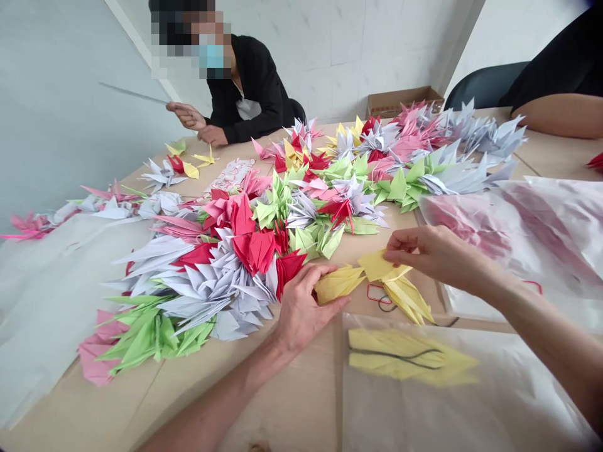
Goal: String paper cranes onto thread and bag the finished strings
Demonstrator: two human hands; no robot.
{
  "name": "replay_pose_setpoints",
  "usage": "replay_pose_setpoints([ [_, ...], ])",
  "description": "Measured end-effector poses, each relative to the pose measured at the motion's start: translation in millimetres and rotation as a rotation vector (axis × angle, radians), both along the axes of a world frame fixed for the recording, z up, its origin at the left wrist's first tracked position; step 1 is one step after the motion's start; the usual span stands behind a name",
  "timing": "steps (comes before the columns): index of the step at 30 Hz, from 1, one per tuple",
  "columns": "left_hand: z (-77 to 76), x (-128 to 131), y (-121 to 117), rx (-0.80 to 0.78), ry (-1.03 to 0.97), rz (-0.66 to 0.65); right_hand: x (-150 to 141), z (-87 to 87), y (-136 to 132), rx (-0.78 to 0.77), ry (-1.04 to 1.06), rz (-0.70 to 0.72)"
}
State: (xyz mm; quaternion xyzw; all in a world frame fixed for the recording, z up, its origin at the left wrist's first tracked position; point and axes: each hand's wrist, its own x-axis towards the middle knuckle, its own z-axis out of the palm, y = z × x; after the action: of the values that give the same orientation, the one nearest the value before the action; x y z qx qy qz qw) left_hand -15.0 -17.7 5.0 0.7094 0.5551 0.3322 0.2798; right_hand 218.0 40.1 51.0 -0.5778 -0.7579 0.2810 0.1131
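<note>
My left hand (306, 307) is closed around a bundle of yellow folded paper cranes (340, 284), thumb below and fingers above. To its right, my right hand (419, 254) pinches a flat yellow folded paper piece (375, 265) between thumb and fingertips. Just under that hand lie more yellow paper cranes (407, 298), stacked and pointing toward me. A red paper-clip-like outline (378, 294) and a dark cord loop (387, 305) are on the table beside them. Nearer to me is a translucent plastic bag (400, 408) with yellow cranes and a dark cord showing through.
A large heap of red, white, green and pink paper cranes (235, 263) spreads across the table (264, 389). Plastic bags (541, 232) lie at right, plastic sheeting (56, 282) at left. Across sits a person (259, 81) holding a thin stick. A cardboard box (400, 102) stands behind.
</note>
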Motion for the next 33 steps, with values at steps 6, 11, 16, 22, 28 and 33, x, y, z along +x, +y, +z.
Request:
replay_pose_setpoints([
  [6,0.2,0.2,-0.5,-0.002,-0.028,-0.006,7.0,-3.9,7.1,-0.243,0.311,-0.015],
  [11,1.8,-0.2,-1.1,0.014,-0.010,-0.003,5.4,-6.8,7.6,-0.267,0.333,-0.029],
  [16,2.2,-0.5,-1.2,0.031,-0.007,-0.011,5.1,-3.6,6.5,-0.265,0.325,-0.023],
  [22,1.6,-0.9,-1.4,0.038,-0.033,-0.003,-0.3,-2.6,3.7,-0.255,0.305,0.019],
  [28,1.5,-0.7,-3.3,0.059,-0.012,-0.005,-1.5,-0.1,3.1,-0.321,0.409,0.103],
  [33,-0.4,-1.8,-3.8,0.160,0.004,-0.027,-1.3,-0.5,3.2,-0.374,0.453,0.147],
])
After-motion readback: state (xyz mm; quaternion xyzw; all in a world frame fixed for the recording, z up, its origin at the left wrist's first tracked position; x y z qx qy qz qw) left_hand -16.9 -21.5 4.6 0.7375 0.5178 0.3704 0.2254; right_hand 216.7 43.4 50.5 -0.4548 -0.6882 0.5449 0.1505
